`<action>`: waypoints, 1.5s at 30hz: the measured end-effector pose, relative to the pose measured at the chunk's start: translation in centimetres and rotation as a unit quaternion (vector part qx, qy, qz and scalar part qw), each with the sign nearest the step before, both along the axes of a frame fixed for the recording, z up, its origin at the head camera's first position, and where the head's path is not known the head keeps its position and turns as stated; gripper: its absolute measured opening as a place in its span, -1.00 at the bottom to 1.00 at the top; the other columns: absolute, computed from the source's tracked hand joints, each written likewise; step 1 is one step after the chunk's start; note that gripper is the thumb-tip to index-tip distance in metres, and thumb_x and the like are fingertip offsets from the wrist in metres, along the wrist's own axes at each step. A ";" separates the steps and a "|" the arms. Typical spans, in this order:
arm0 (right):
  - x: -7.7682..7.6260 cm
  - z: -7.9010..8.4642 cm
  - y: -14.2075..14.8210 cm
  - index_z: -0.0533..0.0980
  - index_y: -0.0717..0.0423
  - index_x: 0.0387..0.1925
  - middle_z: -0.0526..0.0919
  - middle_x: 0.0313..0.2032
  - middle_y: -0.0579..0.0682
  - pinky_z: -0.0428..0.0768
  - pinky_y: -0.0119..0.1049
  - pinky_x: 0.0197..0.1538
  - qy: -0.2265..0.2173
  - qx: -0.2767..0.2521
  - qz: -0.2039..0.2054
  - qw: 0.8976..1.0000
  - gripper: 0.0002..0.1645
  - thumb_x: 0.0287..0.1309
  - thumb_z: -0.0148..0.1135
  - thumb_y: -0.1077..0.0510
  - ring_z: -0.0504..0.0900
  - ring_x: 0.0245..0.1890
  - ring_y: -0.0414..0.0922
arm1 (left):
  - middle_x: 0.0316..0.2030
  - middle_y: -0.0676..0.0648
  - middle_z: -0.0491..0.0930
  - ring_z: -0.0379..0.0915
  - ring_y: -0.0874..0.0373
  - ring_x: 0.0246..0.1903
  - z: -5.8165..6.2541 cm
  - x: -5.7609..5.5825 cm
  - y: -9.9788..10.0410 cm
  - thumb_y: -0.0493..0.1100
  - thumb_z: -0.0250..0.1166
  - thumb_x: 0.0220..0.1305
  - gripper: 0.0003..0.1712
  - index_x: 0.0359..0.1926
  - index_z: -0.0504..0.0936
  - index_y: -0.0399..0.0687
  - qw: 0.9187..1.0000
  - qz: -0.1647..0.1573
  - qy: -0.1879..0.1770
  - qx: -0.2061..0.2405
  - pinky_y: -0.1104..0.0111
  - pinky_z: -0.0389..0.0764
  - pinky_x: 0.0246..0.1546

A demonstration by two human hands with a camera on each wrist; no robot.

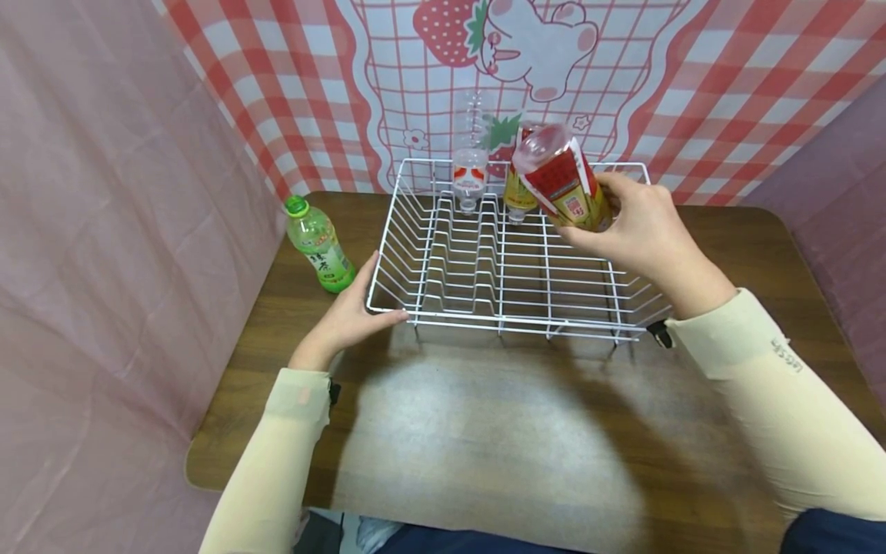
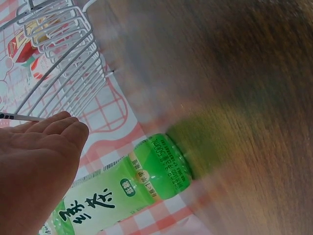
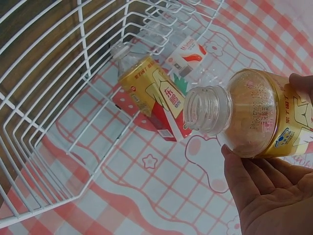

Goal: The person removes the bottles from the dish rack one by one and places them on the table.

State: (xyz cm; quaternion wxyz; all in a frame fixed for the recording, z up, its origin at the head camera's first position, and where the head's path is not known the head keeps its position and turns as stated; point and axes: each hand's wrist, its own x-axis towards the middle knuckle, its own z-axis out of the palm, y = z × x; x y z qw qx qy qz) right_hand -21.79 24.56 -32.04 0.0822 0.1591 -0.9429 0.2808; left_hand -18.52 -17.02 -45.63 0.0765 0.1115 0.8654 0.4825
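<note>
My right hand (image 1: pixel 647 231) grips a clear plastic bottle (image 1: pixel 571 185) with a red and gold label, above the back right part of a white wire dish rack (image 1: pixel 522 317). In the right wrist view, this bottle's uncapped threaded mouth (image 3: pixel 208 110) shows. My left hand (image 1: pixel 346 319) touches the rack's front left corner, its thumb along the front rail and its fingers against the left side. A similar red and gold bottle (image 3: pixel 151 93) stands neck down at the rack's back, beside a clear bottle (image 1: pixel 470 173) with a white and red label, also neck down.
A green tea bottle (image 1: pixel 321 245) with a green cap stands upright on the wooden table (image 1: pixel 277 431), left of the rack and close to my left hand. Behind the rack hangs a red and white checked cloth (image 1: pixel 325 85). Pink curtains (image 1: pixel 104 231) flank the table.
</note>
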 end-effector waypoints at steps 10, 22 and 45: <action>0.5 0.3 -0.1 0.46 0.24 0.27 0.66 -0.01 0.22 0.67 0.17 -0.14 0.008 0.013 0.006 1.000 -0.13 0.05 0.55 -0.13 0.63 -0.17 0.11 | 0.54 -0.15 0.08 0.14 -0.16 0.42 0.2 0.2 0.1 0.13 0.58 0.08 0.38 0.65 -0.21 0.21 1.000 0.004 -0.008 -0.009 -0.05 0.17 0.40; 0.8 0.5 -0.3 0.46 0.24 0.29 0.66 -0.03 0.23 0.67 0.17 -0.16 0.003 0.018 0.006 1.000 -0.12 0.04 0.56 -0.12 0.64 -0.19 0.13 | 0.54 -0.17 0.09 0.15 -0.14 0.42 0.3 0.3 0.1 0.14 0.58 0.08 0.38 0.65 -0.21 0.21 1.000 0.008 -0.012 -0.008 -0.04 0.17 0.40; 1.3 0.5 -0.6 0.50 0.21 0.18 0.67 -0.17 0.16 0.65 0.02 -0.30 0.009 0.036 0.019 0.999 -0.21 0.01 0.57 -0.12 0.62 -0.32 0.06 | 0.59 -0.10 -0.10 -0.07 -0.09 0.50 1.1 0.7 -0.3 0.21 0.54 0.11 0.36 0.65 -0.17 -0.02 0.999 0.015 -0.007 -0.040 -0.01 0.05 0.45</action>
